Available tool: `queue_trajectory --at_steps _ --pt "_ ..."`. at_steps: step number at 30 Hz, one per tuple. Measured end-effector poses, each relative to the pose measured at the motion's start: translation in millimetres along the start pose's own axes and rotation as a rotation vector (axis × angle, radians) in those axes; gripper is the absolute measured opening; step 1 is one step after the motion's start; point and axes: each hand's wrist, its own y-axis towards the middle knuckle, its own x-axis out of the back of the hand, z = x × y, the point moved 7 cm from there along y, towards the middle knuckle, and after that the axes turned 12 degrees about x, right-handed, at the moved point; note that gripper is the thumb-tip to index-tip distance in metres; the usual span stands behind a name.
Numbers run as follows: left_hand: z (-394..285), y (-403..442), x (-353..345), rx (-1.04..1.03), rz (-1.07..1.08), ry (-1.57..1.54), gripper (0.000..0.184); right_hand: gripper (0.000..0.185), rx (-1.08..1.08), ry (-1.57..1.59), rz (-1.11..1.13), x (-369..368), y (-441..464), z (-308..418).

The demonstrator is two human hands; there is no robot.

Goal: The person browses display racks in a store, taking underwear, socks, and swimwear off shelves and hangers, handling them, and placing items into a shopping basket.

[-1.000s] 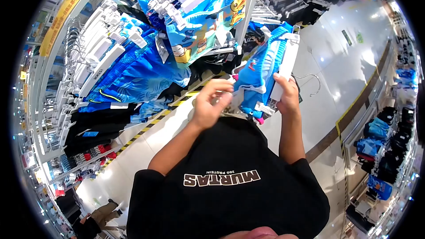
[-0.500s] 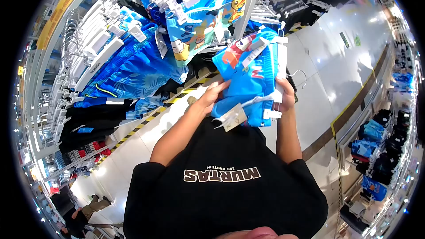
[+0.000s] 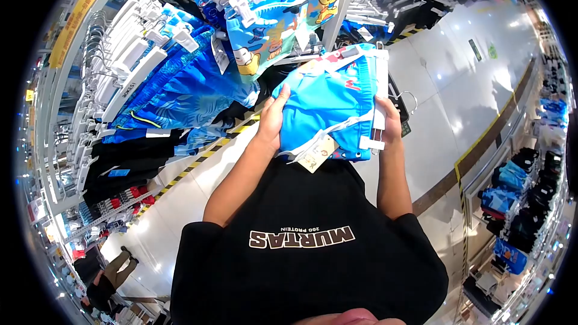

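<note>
Blue swim shorts [image 3: 319,108] with a printed red letter and a white drawstring are held out in front of my chest. Their waistband is clipped to a white hanger [image 3: 380,93], whose metal hook points right. My left hand [image 3: 274,117] grips the leg end of the shorts, thumb on top and the other fingers hidden beneath. On the other side, my right hand [image 3: 390,121] is closed around the hanger bar beside the waistband. A cream paper tag [image 3: 317,155] dangles near the drawstring, over my black shirt.
At the left, a rack holds blue patterned shorts [image 3: 192,87] on white hangers, with cartoon-print shorts [image 3: 271,39] farther back. Yellow-black striped tape [image 3: 189,171] runs along the floor by it. Another clothing rack [image 3: 512,204] stands right. A person [image 3: 111,277] is at lower left.
My left hand has shifted left and up to the leg end, and the shorts are now spread flatter and wider. My right hand stays on the hanger.
</note>
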Motion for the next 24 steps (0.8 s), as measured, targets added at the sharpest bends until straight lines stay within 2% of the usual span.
queue_trajectory --at_steps 3,9,13,16,17,20,22,24 --pt "2.1 3.0 4.4 0.003 0.024 0.000 0.050 0.037 -0.053 0.093 0.087 -3.1 4.3 -6.8" --pt "5.5 4.2 11.2 0.052 0.009 -0.050 0.053 0.033 -0.009 0.002 0.042 0.0 7.7 -6.1" --pt "3.3 2.0 9.8 0.076 0.034 -0.099 0.052 0.037 0.014 0.048 0.083 -19.7 1.7 -2.8" --pt "-0.1 2.9 17.1 0.050 -0.033 -0.036 0.050 0.040 0.027 0.071 0.105 -39.9 -3.9 0.0" --pt "-1.3 3.7 18.7 0.015 -0.018 0.006 0.047 0.040 0.036 0.069 0.118 -44.1 -4.5 0.9" --pt "0.7 9.2 42.8 -0.098 -0.231 0.350 0.054 0.038 0.039 0.006 0.091 -40.3 -3.0 1.2" --pt "-1.8 3.5 40.7 -0.305 -0.336 0.500 0.083 0.038 0.026 -0.047 0.102 -42.3 0.2 0.2" --pt "-3.3 -12.4 17.7 -0.551 -0.217 0.755 0.089 0.038 0.041 -0.093 0.054 -43.8 1.8 -1.1"
